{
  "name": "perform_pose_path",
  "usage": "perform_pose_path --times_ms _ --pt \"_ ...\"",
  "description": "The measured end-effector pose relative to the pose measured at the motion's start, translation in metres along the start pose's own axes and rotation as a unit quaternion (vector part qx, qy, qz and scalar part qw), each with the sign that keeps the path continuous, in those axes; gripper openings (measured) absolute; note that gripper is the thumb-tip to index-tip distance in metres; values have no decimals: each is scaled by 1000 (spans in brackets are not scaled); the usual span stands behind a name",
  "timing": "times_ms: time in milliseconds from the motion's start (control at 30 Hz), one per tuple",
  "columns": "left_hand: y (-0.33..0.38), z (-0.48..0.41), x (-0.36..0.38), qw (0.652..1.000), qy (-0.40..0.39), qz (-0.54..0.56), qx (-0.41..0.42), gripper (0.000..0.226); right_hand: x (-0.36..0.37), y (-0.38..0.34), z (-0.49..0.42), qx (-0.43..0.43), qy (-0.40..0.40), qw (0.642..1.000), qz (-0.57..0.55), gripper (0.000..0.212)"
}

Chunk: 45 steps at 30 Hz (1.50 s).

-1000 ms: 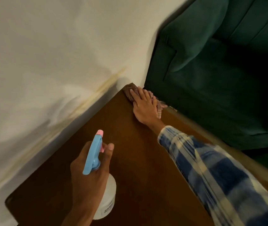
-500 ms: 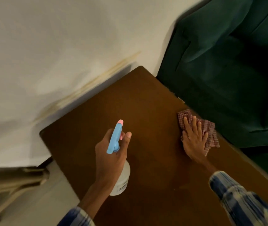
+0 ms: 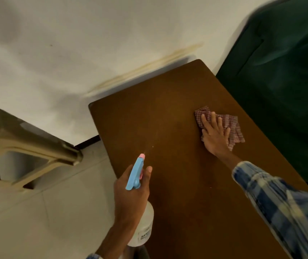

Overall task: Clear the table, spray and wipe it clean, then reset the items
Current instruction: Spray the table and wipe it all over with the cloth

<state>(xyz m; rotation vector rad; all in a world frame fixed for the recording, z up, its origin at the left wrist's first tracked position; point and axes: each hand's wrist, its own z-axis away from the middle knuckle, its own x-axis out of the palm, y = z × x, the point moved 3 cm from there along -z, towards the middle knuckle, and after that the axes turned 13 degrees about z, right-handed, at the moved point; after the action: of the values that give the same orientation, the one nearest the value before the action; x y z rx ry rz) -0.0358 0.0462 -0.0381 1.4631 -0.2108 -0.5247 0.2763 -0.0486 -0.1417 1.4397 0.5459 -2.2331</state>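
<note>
A dark brown wooden table (image 3: 177,128) stands against a stained white wall (image 3: 74,43), its top bare but for a checked cloth (image 3: 231,124) toward three o'clock. The right hand (image 3: 215,135) lies flat, fingers spread, pressing the cloth down. The left hand (image 3: 130,189) is wrapped around a spray bottle (image 3: 136,172) at six o'clock, mist leaving its pink nozzle. A green sofa (image 3: 280,90) flanks the table's right side; a beige plastic chair (image 3: 27,146) stands on pale floor tiles (image 3: 46,212) at nine o'clock.

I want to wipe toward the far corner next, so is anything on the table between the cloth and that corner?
Nothing visible does. The right hand presses the checked cloth flat on the table, and the wood beyond it is bare.
</note>
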Motion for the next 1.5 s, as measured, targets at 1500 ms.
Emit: perform_pose_path --times_ms 1500 --pt "-1 79 42 995 -93 11 44 18 52 103 145 55 28 997 -36 56"
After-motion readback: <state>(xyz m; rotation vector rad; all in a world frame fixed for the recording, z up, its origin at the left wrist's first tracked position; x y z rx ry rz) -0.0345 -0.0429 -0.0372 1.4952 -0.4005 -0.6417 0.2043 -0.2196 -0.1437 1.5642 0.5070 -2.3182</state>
